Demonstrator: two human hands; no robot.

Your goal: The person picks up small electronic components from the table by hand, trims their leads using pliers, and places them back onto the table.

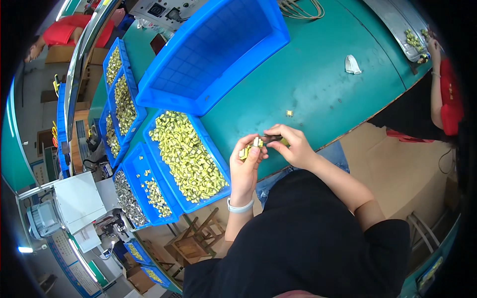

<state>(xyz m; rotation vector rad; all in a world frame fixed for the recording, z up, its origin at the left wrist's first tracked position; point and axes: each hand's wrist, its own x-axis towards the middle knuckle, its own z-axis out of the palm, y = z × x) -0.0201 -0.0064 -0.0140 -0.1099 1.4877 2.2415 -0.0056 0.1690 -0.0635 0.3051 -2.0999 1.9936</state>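
Observation:
My left hand [245,166] is closed around a few small yellow block-shaped parts [243,153], which look like little transformers with pale ends. One part [258,142] stands up between its thumb and fingers. My right hand [296,147] pinches a slim dark tool [271,139], its tip against the part in my left hand; its exact kind is hard to make out. A single similar part [289,113] lies on the green tabletop [318,74] just beyond my hands. To the left, a blue tray [218,171] is heaped with many more of these yellow parts.
A large blue bin [198,54] lies tipped on its side behind the tray. More blue trays [130,164] hold parts and silver metal pieces. A crumpled white piece [352,64] lies at right. A person in red [449,97] works beside a metal tray [397,25].

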